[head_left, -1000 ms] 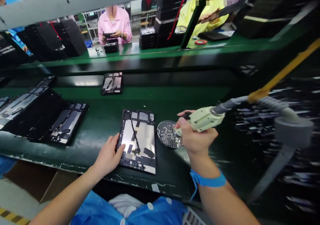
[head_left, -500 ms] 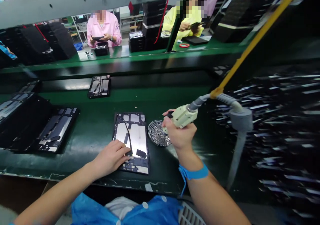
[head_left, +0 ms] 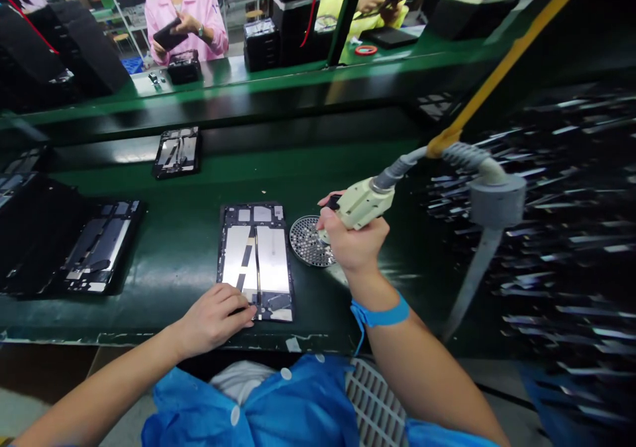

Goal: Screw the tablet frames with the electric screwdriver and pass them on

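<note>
Having slid to the near edge of the opened tablet (head_left: 256, 258), the left hand (head_left: 218, 318) is pressing it flat, while the electric screwdriver (head_left: 360, 202) is being gripped firmly by the right hand (head_left: 355, 245) above the screw dish (head_left: 307, 242).

tablet chassis (head_left: 256, 258) on bench (head_left: 189, 248), screw dish (head_left: 307, 240) right.
</note>
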Demonstrator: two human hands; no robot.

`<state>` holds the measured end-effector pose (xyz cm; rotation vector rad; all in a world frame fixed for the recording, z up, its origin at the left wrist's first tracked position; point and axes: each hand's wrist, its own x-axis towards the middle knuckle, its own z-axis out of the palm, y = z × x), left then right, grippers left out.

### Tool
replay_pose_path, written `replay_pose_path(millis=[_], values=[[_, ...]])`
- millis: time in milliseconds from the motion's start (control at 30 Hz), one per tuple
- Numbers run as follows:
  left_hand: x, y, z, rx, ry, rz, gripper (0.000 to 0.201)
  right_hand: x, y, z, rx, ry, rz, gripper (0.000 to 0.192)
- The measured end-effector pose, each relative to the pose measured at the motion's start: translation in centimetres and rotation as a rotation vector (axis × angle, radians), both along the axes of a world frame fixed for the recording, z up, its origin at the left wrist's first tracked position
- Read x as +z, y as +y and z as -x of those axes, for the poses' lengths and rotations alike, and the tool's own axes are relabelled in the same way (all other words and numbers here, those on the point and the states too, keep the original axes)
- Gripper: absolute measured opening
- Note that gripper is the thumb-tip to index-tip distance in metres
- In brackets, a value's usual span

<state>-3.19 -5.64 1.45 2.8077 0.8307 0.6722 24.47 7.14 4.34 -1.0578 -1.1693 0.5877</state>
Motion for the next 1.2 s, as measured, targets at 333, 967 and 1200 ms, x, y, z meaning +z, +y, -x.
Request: replay_pose_path(millis=[333, 967, 1200], values=[[-2.0, -2.2, -1.3, 0.270, -0.072, -0.046, 0.030, -0.1, -0.2, 0.2, 0.009, 0.002, -0.007, 0.016], [-2.0, 4.0, -2.0, 0.391, -0.108, 0.019, 0.019, -1.5, 2.4, 2.0, -0.038, 0.000, -0.008, 0.018], [-2.4, 4.2, -1.6, 0.359, -0.118, 0.030, 0.021, -1.6, 2.5, 2.0, -0.060, -0.031, -0.013, 0.016]])
